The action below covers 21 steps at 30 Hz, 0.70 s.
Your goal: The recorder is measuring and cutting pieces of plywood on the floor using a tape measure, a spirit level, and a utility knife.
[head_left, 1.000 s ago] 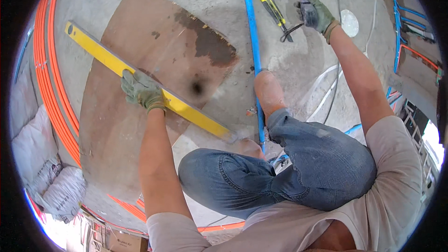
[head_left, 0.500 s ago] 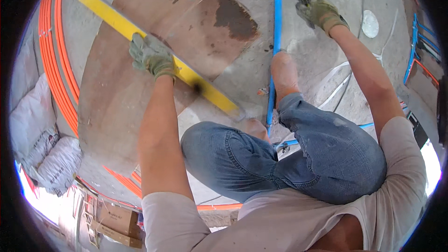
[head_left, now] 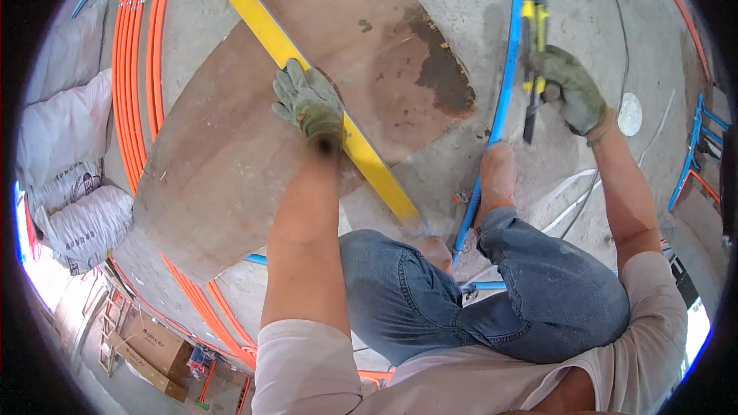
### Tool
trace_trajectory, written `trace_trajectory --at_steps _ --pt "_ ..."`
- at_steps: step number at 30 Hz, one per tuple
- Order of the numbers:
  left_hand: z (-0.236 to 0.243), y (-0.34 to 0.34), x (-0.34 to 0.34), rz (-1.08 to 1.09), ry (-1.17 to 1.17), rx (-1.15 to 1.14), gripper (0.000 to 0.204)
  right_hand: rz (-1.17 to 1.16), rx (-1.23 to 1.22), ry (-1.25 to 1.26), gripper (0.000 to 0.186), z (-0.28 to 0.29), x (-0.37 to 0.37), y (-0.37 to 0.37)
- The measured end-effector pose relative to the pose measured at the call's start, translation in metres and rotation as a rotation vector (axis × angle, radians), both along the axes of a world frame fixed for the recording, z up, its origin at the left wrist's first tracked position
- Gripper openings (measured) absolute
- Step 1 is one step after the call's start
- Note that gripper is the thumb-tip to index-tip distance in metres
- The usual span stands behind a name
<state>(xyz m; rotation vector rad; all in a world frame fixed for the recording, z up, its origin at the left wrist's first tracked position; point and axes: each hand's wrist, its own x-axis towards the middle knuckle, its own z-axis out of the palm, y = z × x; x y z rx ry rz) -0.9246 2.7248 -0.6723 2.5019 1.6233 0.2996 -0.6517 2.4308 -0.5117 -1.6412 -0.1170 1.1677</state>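
My left hand [head_left: 309, 104], in a grey-green work glove, presses down on a long yellow spirit level [head_left: 254, 19] that lies slantwise across a brown plywood board [head_left: 231, 154] on the concrete floor. My right hand [head_left: 567, 92], gloved the same way, grips a yellow and black utility knife [head_left: 532, 31] above the floor, to the right of a blue pipe [head_left: 503, 100]. I am crouching, with my jeans-clad knees [head_left: 492, 300] below the board's near edge.
Several orange pipes [head_left: 134, 69] curve along the floor at the left and under the board. White sacks [head_left: 69, 177] lie at the far left. A round white disc [head_left: 629, 114], thin cables and more blue and orange pipes [head_left: 692, 154] are at the right. Cardboard boxes [head_left: 154, 346] sit lower left.
My right hand has picked the utility knife up off the floor and brought it toward me. The left hand stays on the level; the view has shifted, so board and level sit higher.
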Motion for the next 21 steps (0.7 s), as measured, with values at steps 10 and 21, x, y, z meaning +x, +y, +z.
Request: trace_trajectory --at_steps 10,21 --pt "0.0 -0.002 -0.001 -0.011 0.018 0.002 0.049 0.283 0.575 0.392 0.051 0.009 -0.042 0.069" --pt "-0.005 -0.001 -0.003 0.026 -0.026 -0.007 0.049 0.367 0.128 0.128 0.062 -0.004 -0.066 0.092"
